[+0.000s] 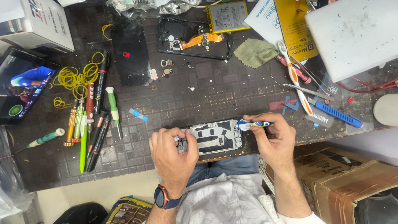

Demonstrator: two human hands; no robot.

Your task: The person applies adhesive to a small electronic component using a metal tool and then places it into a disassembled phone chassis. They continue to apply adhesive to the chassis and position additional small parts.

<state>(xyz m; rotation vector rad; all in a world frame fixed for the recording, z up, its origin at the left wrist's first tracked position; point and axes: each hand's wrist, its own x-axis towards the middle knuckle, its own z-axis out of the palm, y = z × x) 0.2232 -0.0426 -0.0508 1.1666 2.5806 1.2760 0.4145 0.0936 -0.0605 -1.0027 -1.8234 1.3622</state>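
Opened silver phone chassis (215, 137), internals exposed, lies on the dark worktop (199, 91), left hand (172, 151) clamped on its end, right hand (271, 139) pinching a blue-white brush (253, 124) at its opposite edge.

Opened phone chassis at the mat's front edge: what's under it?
The opened silver phone chassis lies on the dark gridded work mat. The left hand covers its left end; the mat beneath is hidden.

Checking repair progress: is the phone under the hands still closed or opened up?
Opened up. The phone lies flat with bare internal plates and parts exposed; left hand steadies it, right hand holds a toothbrush.
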